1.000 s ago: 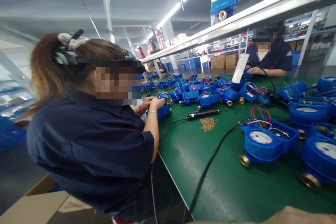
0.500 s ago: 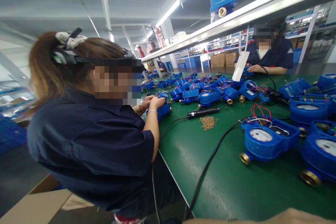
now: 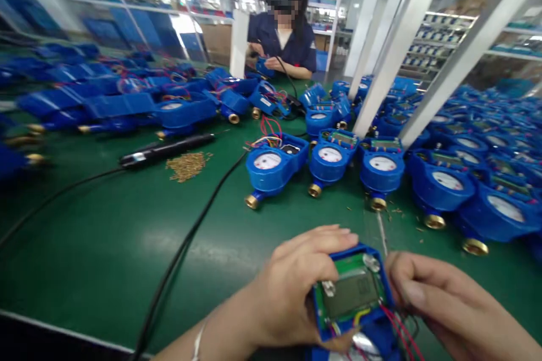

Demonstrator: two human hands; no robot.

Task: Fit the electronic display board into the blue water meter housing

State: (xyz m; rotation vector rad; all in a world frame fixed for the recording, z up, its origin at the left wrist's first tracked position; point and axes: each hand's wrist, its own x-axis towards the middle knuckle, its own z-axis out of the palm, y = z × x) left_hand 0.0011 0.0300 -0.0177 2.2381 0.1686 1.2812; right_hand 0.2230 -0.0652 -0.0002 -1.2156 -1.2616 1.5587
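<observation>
**Above the green bench mat, a blue meter module is held between two bare hands**

Just above the lower edge of the view, a rectangular blue plastic meter module (image 3: 351, 299) is held clear of the green bench mat (image 3: 105, 237), with its green circuit board (image 3: 341, 262) and grey rectangular LCD screen (image 3: 349, 293) turned upward. It is taken from the upper side by the left hand (image 3: 296, 287), whose fingers (image 3: 322, 237) are pressed together along the blue rim, and from the other side by the right hand (image 3: 432, 293), whose curled fingers (image 3: 427, 285) are pressed against the rim. Thin red wires (image 3: 400, 330) are hanging from its lower end. The module is judged light and stiff, but the board and screen seem fragile, so it should be held by the blue rim only, without pulling the wires.

Farther on, a black cable (image 3: 178, 271) is lying across the mat. Beyond it, blue water meters with white dials and brass couplings (image 3: 271, 172) are laid out, near a black electric screwdriver (image 3: 165, 149) and a small heap of brass pieces (image 3: 186, 166). At the far side, a blue part (image 3: 265, 66) is handled by a co-worker in a navy shirt (image 3: 283, 39).
</observation>
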